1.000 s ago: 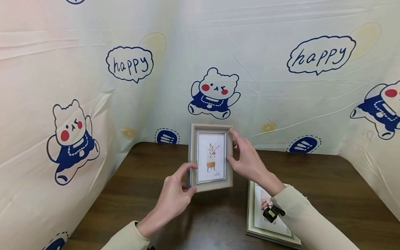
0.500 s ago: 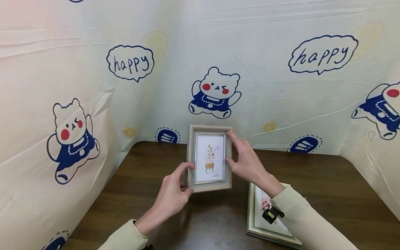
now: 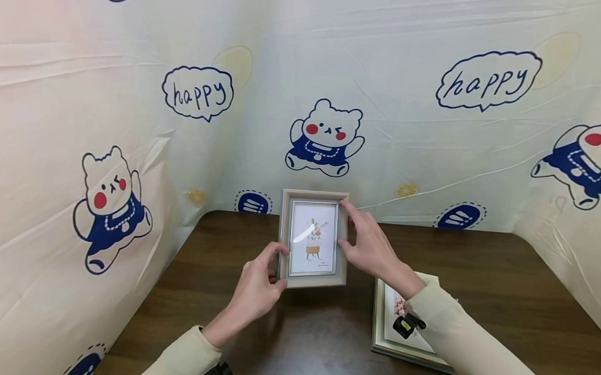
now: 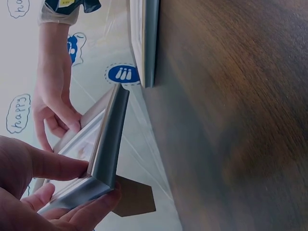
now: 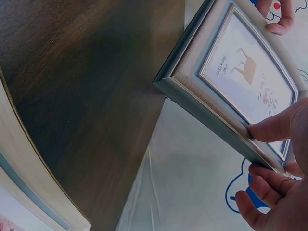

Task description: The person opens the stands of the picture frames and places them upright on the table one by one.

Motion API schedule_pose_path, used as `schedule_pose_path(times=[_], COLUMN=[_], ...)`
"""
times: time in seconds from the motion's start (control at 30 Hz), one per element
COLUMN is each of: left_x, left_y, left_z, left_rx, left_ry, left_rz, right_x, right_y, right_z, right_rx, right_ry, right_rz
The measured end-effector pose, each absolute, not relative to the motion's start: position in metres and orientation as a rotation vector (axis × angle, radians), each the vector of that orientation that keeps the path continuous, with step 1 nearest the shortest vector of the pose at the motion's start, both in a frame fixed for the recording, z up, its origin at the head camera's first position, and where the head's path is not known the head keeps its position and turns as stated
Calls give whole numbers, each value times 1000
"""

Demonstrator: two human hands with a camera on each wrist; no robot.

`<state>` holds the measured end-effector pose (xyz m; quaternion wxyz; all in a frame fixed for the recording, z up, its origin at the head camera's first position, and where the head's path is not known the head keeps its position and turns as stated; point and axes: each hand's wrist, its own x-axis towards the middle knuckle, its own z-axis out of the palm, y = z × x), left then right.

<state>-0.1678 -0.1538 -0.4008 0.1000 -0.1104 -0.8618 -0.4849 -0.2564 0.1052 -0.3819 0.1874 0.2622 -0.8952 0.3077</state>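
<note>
Both hands hold a beige and grey picture frame (image 3: 312, 237) with a plant drawing in it, tilted up above the table. My left hand (image 3: 256, 288) grips its left side near the lower corner. On the right side, my right hand (image 3: 369, 243) pinches the frame between thumb and fingers, the index finger by the upper corner. From the back of this frame a brown stand flap (image 4: 134, 197) sticks out in the left wrist view. A second frame (image 3: 397, 341) with a pink flower picture lies on the table, partly hidden under the right forearm.
The dark wooden table (image 3: 503, 291) spreads out beneath the hands. A pale cloth (image 3: 408, 139) printed with cartoon bears hangs behind it and along both sides.
The held frame has shifted slightly left and down, along with both hands. A streak of glare now crosses its glass. Each hand keeps its hold, and the second frame stays put.
</note>
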Motion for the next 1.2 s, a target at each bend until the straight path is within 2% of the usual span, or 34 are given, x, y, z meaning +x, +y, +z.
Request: schedule_pose_path(times=[1.2], left_x=[-200], left_y=[-178], left_z=[-428], left_rx=[-295], left_ry=[-2624], left_rz=[-1129], right_x=[-255], right_y=[83], right_z=[-397], right_rx=[736], right_ry=[-2451], right_rz=[669])
